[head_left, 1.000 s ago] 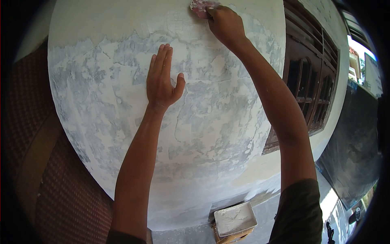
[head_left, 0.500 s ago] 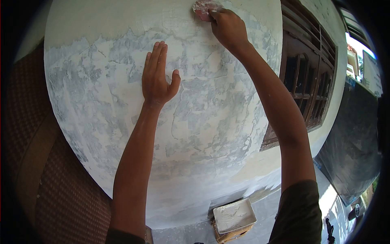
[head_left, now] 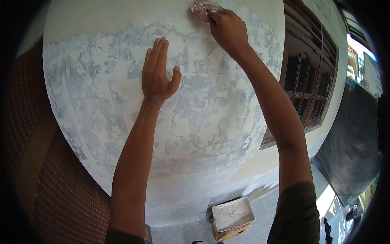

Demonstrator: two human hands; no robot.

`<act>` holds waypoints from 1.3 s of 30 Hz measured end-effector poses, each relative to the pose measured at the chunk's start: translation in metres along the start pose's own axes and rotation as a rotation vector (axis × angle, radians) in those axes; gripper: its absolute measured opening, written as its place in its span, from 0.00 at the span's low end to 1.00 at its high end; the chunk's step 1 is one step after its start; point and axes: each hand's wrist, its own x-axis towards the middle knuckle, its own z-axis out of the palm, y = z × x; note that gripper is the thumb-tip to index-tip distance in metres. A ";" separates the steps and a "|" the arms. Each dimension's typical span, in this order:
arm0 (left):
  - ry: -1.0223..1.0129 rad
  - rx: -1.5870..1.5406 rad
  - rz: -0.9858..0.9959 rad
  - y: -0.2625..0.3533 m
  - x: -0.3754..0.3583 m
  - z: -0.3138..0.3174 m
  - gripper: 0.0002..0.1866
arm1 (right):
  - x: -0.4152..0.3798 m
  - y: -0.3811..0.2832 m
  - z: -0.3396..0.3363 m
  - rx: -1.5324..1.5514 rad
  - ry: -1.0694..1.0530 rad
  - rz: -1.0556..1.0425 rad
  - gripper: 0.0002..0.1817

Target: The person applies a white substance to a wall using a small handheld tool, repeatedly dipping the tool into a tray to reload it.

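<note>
With the right hand [head_left: 230, 30] gripping the coated scraper [head_left: 203, 10] high on the wall [head_left: 195, 126] and the left hand [head_left: 157, 79] flat, fingers nearly together, uneven pressure could gouge the patchy coating.

"Where's the tray [head_left: 233, 214]?"
"On a stand [head_left: 233, 233] on the floor [head_left: 176, 234], beside the wall [head_left: 199, 122]."
"And the window [head_left: 310, 79]?"
"In the wall, above and right of the tray, left of the sheet [head_left: 347, 142]."
</note>
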 end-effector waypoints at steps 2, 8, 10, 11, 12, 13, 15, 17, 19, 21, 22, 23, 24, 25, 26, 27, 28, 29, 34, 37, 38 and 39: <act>0.000 0.001 0.000 -0.001 0.000 0.000 0.34 | -0.012 -0.004 0.004 -0.023 -0.070 -0.006 0.08; 0.002 -0.030 -0.017 0.003 -0.001 0.000 0.33 | -0.099 -0.053 -0.029 0.087 -0.158 0.023 0.15; -0.001 -0.022 -0.017 0.003 0.001 0.000 0.33 | -0.080 -0.049 -0.035 0.140 -0.119 0.087 0.15; 0.001 -0.018 -0.011 0.002 0.000 0.000 0.33 | -0.059 -0.043 -0.033 0.121 -0.066 0.091 0.16; 0.003 -0.015 -0.005 0.002 0.000 0.001 0.33 | -0.040 -0.035 -0.026 0.101 -0.015 0.096 0.16; 0.000 -0.015 -0.006 0.002 0.000 0.001 0.33 | -0.026 -0.025 -0.015 0.102 -0.016 0.097 0.16; 0.002 -0.007 0.001 0.001 0.001 -0.001 0.34 | -0.006 -0.013 0.001 -0.023 0.010 -0.001 0.15; 0.003 -0.010 0.001 0.001 0.000 -0.001 0.34 | -0.017 -0.018 0.005 -0.010 -0.058 -0.016 0.10; 0.006 -0.020 0.002 0.000 0.000 -0.001 0.34 | -0.044 -0.033 0.002 0.003 -0.116 -0.040 0.05; 0.015 -0.021 0.003 0.000 0.000 0.000 0.34 | -0.081 -0.057 -0.014 0.048 -0.198 -0.003 0.08; 0.016 -0.024 0.006 0.001 0.000 0.000 0.34 | -0.095 -0.067 -0.023 0.087 -0.285 0.025 0.12; 0.012 -0.025 0.000 0.002 -0.001 0.000 0.34 | -0.097 -0.070 -0.029 0.148 -0.200 0.017 0.12; 0.012 -0.023 -0.005 0.001 0.001 0.000 0.34 | -0.092 -0.070 -0.033 0.208 -0.110 0.005 0.13; 0.015 -0.021 -0.001 0.001 0.002 -0.001 0.34 | -0.078 -0.062 -0.032 0.192 -0.060 0.036 0.13; 0.009 -0.020 -0.007 0.001 0.001 -0.001 0.34 | -0.056 -0.051 -0.029 0.178 -0.014 0.068 0.13; 0.003 -0.019 -0.014 0.002 0.000 -0.001 0.34 | -0.034 -0.038 -0.023 0.145 0.008 0.091 0.11; 0.003 -0.019 -0.015 0.002 0.000 -0.001 0.34 | -0.011 -0.023 -0.013 0.105 0.059 0.058 0.07; -0.001 -0.018 -0.017 0.002 0.000 -0.001 0.34 | 0.007 -0.011 -0.005 0.045 0.064 0.053 0.14; -0.003 -0.010 -0.009 -0.001 0.000 -0.001 0.34 | 0.015 0.006 0.024 -0.024 -0.111 0.090 0.09; 0.006 -0.025 -0.014 0.000 0.001 -0.001 0.34 | -0.037 -0.026 0.002 -0.016 -0.172 0.042 0.19; 0.006 -0.029 -0.018 0.001 0.000 -0.001 0.34 | -0.060 -0.040 -0.010 -0.007 -0.269 0.052 0.21; 0.007 -0.033 -0.021 0.002 0.000 -0.002 0.34 | -0.081 -0.054 -0.017 0.024 -0.285 0.058 0.22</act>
